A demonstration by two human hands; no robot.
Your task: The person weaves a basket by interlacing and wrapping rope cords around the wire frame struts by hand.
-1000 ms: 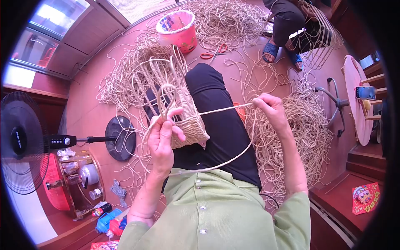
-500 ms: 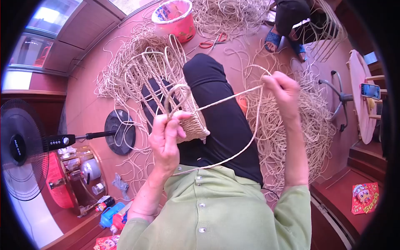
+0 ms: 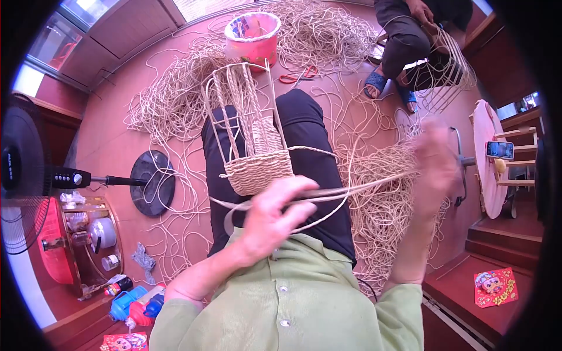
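A half-woven basket (image 3: 257, 171) of twisted cord lies on my lap, its woven end toward me and bare frame rods pointing away. My left hand (image 3: 275, 216) is just below it, fingers stretched and apart, with strands running past them. My right hand (image 3: 436, 161), smeared by motion, is raised at the right and holds the pale cord (image 3: 374, 182). Doubled strands stretch between the two hands, and a loop hangs over my lap. Another strand leaves the basket's right side.
Heaps of loose cord (image 3: 386, 216) cover the floor to the right and ahead. A pink bucket (image 3: 252, 50) and red-handled scissors (image 3: 298, 76) are ahead. A seated co-worker (image 3: 404, 41) handles a rod frame. A fan (image 3: 26, 175) stands left; a phone (image 3: 500, 150) is at right.
My left hand has left the basket and moved down and right. The basket has turned, with its rods pointing away. My right hand has moved right and down, drawing the cord out.
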